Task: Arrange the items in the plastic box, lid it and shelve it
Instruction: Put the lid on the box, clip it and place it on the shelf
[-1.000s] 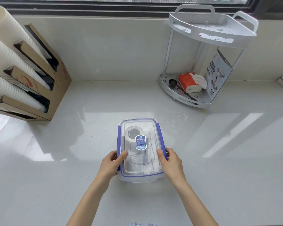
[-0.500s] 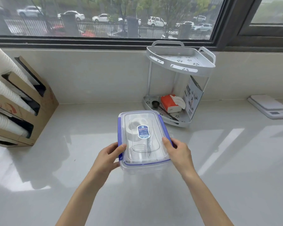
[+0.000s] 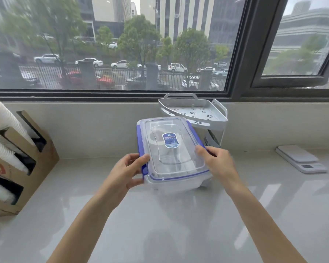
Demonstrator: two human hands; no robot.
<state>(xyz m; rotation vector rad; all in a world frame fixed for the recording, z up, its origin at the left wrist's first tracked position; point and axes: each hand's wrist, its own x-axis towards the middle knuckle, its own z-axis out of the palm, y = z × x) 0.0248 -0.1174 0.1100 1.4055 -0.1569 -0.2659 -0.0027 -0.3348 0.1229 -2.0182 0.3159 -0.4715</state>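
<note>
Hands, left (image 3: 126,172) and right (image 3: 217,163), grasping lidded plastic box (image 3: 171,154) (blue label (image 3: 169,140), writing unreadable)

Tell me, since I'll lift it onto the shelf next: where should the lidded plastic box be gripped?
Grip the plastic box by its two long sides, one hand from each side, as the left hand and right hand do now; the blue clips there probably give purchase.

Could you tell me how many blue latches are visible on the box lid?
2: the left latch under the left hand, the right latch by the right hand. End latches aren't discernible.
</note>
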